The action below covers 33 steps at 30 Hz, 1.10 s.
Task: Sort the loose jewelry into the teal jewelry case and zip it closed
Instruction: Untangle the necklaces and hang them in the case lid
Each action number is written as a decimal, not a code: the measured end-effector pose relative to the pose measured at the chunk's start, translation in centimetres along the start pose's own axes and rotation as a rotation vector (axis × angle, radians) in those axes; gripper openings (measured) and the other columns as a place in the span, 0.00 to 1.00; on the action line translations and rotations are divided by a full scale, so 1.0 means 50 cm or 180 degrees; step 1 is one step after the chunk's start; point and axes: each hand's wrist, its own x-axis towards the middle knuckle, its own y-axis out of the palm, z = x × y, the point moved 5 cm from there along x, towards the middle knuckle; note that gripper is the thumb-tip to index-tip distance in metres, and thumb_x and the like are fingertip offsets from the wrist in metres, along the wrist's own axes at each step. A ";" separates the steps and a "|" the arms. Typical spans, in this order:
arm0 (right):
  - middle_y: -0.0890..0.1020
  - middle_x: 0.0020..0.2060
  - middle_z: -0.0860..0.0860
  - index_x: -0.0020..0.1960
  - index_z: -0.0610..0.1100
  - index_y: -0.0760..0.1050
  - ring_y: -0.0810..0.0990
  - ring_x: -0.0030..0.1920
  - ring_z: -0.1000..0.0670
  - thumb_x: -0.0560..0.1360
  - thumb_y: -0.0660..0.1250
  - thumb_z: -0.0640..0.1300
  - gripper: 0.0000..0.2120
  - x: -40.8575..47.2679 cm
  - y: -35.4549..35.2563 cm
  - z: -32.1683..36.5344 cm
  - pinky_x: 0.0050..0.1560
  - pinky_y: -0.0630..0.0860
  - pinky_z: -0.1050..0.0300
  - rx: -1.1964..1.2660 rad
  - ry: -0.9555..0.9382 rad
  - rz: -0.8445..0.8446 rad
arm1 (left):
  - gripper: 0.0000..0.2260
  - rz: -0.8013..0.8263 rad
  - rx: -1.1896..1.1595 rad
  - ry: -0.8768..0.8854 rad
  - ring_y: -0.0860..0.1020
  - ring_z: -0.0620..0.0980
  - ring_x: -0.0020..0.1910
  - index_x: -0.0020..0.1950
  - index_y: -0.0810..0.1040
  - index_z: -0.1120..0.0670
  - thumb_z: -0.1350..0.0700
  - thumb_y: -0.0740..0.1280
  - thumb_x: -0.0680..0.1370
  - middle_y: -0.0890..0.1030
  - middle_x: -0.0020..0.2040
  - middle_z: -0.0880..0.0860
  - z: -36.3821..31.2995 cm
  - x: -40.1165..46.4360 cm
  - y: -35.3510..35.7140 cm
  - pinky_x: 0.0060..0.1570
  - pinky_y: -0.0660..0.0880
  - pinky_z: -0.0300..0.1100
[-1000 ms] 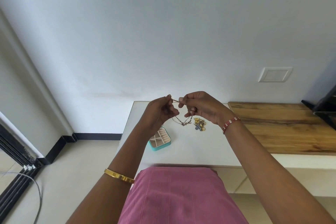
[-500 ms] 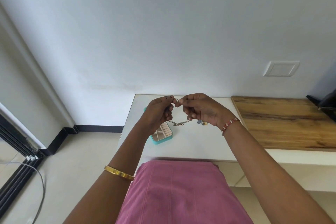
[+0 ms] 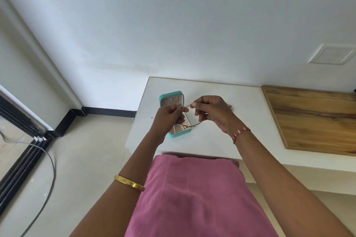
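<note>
Head view: my left hand [image 3: 169,114] and right hand [image 3: 212,111] each pinch one end of a chain necklace [image 3: 192,125], its slack hanging over the open teal jewelry case [image 3: 172,96] on the worktop [image 3: 221,140]. Best lowered slowly, loop first, so it coils without tangling.

White table [image 3: 221,140] standing against a pale wall [image 3: 173,25], wooden board [image 3: 312,117] lying on its right side, grey cable [image 3: 46,175] trailing across the tiled floor [image 3: 86,156], wall switch plate [image 3: 331,56] showing upper right
</note>
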 end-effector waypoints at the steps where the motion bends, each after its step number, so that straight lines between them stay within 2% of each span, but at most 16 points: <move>1: 0.77 0.28 0.46 0.42 0.37 0.77 0.72 0.24 0.52 0.75 0.65 0.35 0.04 0.011 0.004 -0.011 0.30 0.74 0.61 -0.0035 0.0021 -0.0014 | 0.10 -0.0053 0.0004 -0.0052 0.76 0.46 0.32 0.41 0.80 0.54 0.59 0.61 0.79 0.77 0.32 0.53 0.014 0.008 -0.005 0.40 0.77 0.35; 3: 0.76 0.28 0.45 0.41 0.38 0.77 0.71 0.23 0.52 0.74 0.65 0.35 0.04 0.035 0.014 -0.030 0.30 0.73 0.61 -0.0082 0.0081 -0.0023 | 0.09 -0.0161 0.0002 -0.0155 0.78 0.44 0.32 0.42 0.80 0.56 0.59 0.62 0.79 0.79 0.33 0.52 0.041 0.023 -0.011 0.43 0.78 0.37; 6: 0.77 0.28 0.45 0.39 0.40 0.77 0.71 0.23 0.52 0.74 0.66 0.35 0.05 0.077 0.033 -0.054 0.30 0.73 0.61 -0.0111 0.0165 -0.0006 | 0.07 -0.0395 -0.0015 -0.0260 0.78 0.38 0.30 0.46 0.80 0.59 0.61 0.62 0.79 0.80 0.35 0.52 0.073 0.045 -0.022 0.37 0.76 0.30; 8: 0.76 0.28 0.44 0.39 0.39 0.76 0.71 0.23 0.53 0.74 0.66 0.34 0.05 0.104 0.049 -0.065 0.29 0.73 0.62 -0.0112 0.0182 0.0018 | 0.07 -0.0566 -0.0048 -0.0315 0.79 0.42 0.33 0.46 0.80 0.59 0.60 0.62 0.79 0.81 0.36 0.51 0.091 0.061 -0.032 0.41 0.77 0.35; 11: 0.76 0.28 0.43 0.41 0.37 0.76 0.72 0.24 0.52 0.74 0.66 0.35 0.03 0.150 0.070 -0.083 0.29 0.73 0.62 -0.0133 0.0195 -0.0001 | 0.09 -0.0813 -0.0097 -0.0350 0.79 0.47 0.36 0.40 0.79 0.52 0.59 0.63 0.78 0.82 0.36 0.51 0.111 0.092 -0.057 0.49 0.77 0.45; 16: 0.76 0.29 0.43 0.44 0.34 0.76 0.72 0.26 0.50 0.74 0.66 0.35 0.03 0.213 0.099 -0.116 0.31 0.73 0.59 -0.0034 0.0224 -0.0089 | 0.08 -0.1228 -0.0102 -0.0276 0.80 0.49 0.41 0.45 0.80 0.53 0.60 0.62 0.78 0.82 0.39 0.52 0.137 0.145 -0.101 0.51 0.77 0.47; 17: 0.77 0.29 0.44 0.45 0.34 0.77 0.73 0.26 0.51 0.74 0.66 0.35 0.03 0.221 0.105 -0.122 0.31 0.74 0.59 -0.0030 0.0235 -0.0093 | 0.07 -0.1362 -0.0025 -0.0226 0.80 0.49 0.41 0.47 0.80 0.54 0.60 0.62 0.78 0.82 0.39 0.52 0.141 0.153 -0.110 0.50 0.77 0.45; 19: 0.78 0.30 0.45 0.45 0.36 0.77 0.74 0.26 0.53 0.74 0.66 0.35 0.03 0.239 0.115 -0.138 0.31 0.75 0.61 -0.0056 0.0263 -0.0105 | 0.07 -0.1644 0.0191 -0.0108 0.78 0.45 0.42 0.51 0.79 0.55 0.61 0.62 0.77 0.81 0.42 0.50 0.150 0.168 -0.123 0.46 0.75 0.35; 21: 0.79 0.30 0.45 0.44 0.37 0.78 0.74 0.27 0.53 0.74 0.66 0.36 0.03 0.255 0.122 -0.152 0.32 0.75 0.62 -0.0120 0.0267 -0.0111 | 0.10 -0.1802 0.0423 0.0042 0.76 0.44 0.47 0.57 0.76 0.54 0.61 0.63 0.77 0.78 0.48 0.49 0.159 0.180 -0.128 0.45 0.71 0.28; 25: 0.78 0.29 0.48 0.41 0.41 0.78 0.75 0.27 0.51 0.73 0.67 0.36 0.04 0.286 0.131 -0.167 0.34 0.77 0.55 -0.0219 0.0155 -0.0169 | 0.18 -0.1341 0.0631 0.0172 0.70 0.46 0.62 0.68 0.67 0.53 0.62 0.60 0.78 0.71 0.62 0.47 0.189 0.221 -0.116 0.61 0.70 0.42; 28: 0.79 0.31 0.50 0.42 0.41 0.79 0.77 0.30 0.51 0.73 0.68 0.37 0.02 0.307 0.140 -0.174 0.39 0.78 0.52 -0.0419 0.0050 -0.0223 | 0.19 -0.1041 0.0637 0.0125 0.72 0.50 0.63 0.69 0.68 0.52 0.64 0.57 0.79 0.72 0.66 0.50 0.208 0.241 -0.108 0.62 0.72 0.46; 30: 0.79 0.30 0.52 0.43 0.42 0.79 0.77 0.29 0.57 0.73 0.68 0.38 0.02 0.318 0.147 -0.179 0.37 0.77 0.60 -0.0533 -0.0017 -0.0258 | 0.18 -0.1000 0.0672 0.0141 0.75 0.51 0.60 0.67 0.70 0.53 0.65 0.56 0.79 0.76 0.63 0.51 0.214 0.247 -0.106 0.59 0.73 0.42; 33: 0.80 0.32 0.54 0.44 0.41 0.80 0.76 0.29 0.63 0.73 0.68 0.39 0.03 0.328 0.158 -0.178 0.35 0.72 0.73 -0.0825 -0.0212 -0.0387 | 0.18 -0.1055 0.0752 0.0048 0.75 0.47 0.55 0.67 0.72 0.54 0.66 0.56 0.79 0.77 0.59 0.50 0.219 0.254 -0.111 0.52 0.70 0.26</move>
